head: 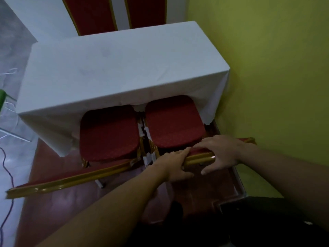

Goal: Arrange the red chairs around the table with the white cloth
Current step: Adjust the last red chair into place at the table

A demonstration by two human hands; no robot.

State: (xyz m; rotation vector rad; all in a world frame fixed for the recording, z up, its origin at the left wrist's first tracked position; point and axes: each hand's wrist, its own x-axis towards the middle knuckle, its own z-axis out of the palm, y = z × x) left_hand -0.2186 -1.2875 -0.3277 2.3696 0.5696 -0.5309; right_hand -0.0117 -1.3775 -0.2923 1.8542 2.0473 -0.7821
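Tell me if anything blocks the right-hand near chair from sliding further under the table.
Nothing visible does. Both hands grip the gold-framed top rail of the red padded chair, whose seat front already sits under the white tablecloth. What lies beneath the cloth is hidden.

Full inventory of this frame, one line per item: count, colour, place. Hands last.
table: 1, draped in a white cloth, centre of view, right end near the wall.
near chairs: 2, red seats with gold frames, side by side at the table's near edge, seats partly under the cloth; left chair, right chair.
far chairs: 2, red backs with gold trim, upright beyond the table's far edge; left, right.
wall: 1, yellow-green, right.
cable: 1, dark, on the floor at far left.
floor: reddish under the near chairs, pale at left.
left hand: 1, gripping the right chair's top rail.
right hand: 1, resting on that rail.
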